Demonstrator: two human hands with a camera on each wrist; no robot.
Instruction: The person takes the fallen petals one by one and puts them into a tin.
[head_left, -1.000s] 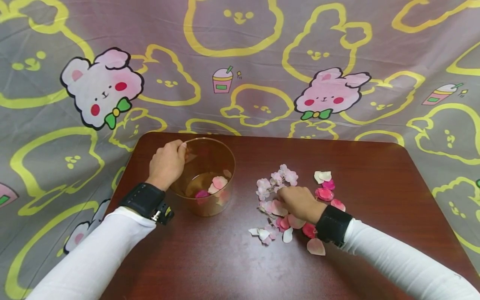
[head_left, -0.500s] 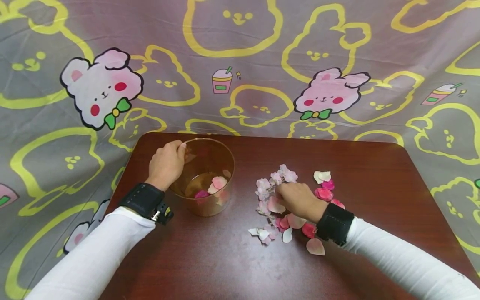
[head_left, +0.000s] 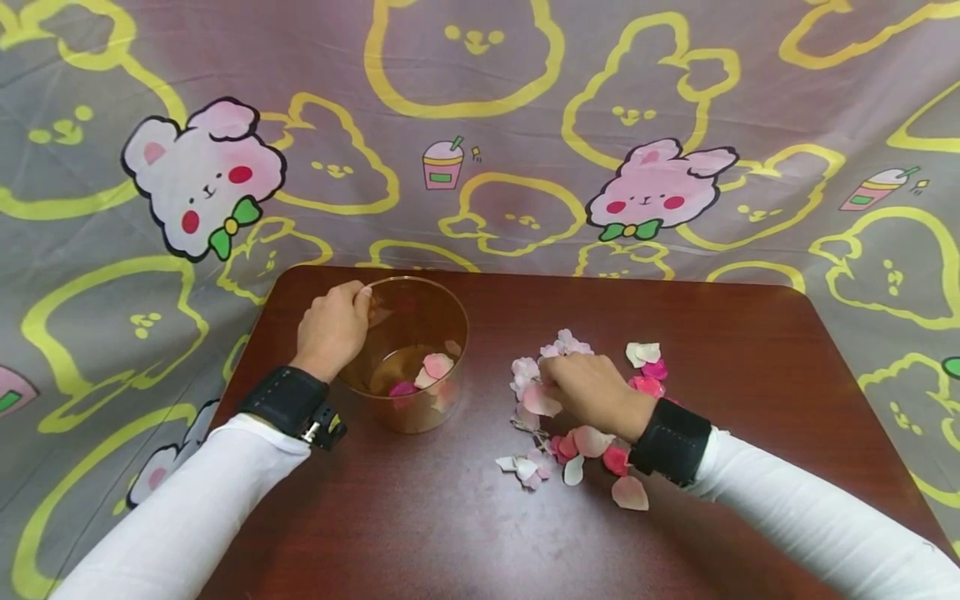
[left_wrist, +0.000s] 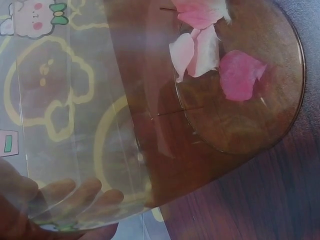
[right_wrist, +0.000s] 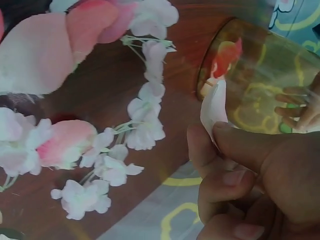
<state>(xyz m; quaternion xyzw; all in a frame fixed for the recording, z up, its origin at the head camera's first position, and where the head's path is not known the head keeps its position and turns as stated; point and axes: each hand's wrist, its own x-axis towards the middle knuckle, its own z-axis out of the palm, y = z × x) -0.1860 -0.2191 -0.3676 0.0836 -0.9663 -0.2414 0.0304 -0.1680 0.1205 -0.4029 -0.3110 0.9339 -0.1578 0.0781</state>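
My left hand [head_left: 332, 329] grips the rim of a clear amber plastic bucket [head_left: 412, 414] at the table's left. Through the bucket wall, the left wrist view shows its fingers [left_wrist: 85, 195]. A magenta petal [left_wrist: 240, 75] and pale pink petals [left_wrist: 196, 52] lie on the bucket's bottom. Between thumb and forefinger, my right hand [head_left: 596, 392] pinches a pale pink petal [right_wrist: 215, 105]. This hand is over a loose ring of artificial blossoms and petals, right of the bucket. Light pink blossom sprigs [right_wrist: 145, 120] lie just beneath it, partly hidden in the head view.
Red and pink petals [head_left: 592, 442] lie near the right wrist, with a pale petal [head_left: 630, 493] closer to the front. Cream petals [head_left: 642, 354] are farther back. A printed fabric curtain [head_left: 510, 125] hangs behind the dark wooden table [head_left: 450, 533].
My right hand has shifted slightly left, and the pinched petal has come away from the blossoms toward the bucket side. The left hand and the bucket stay put.
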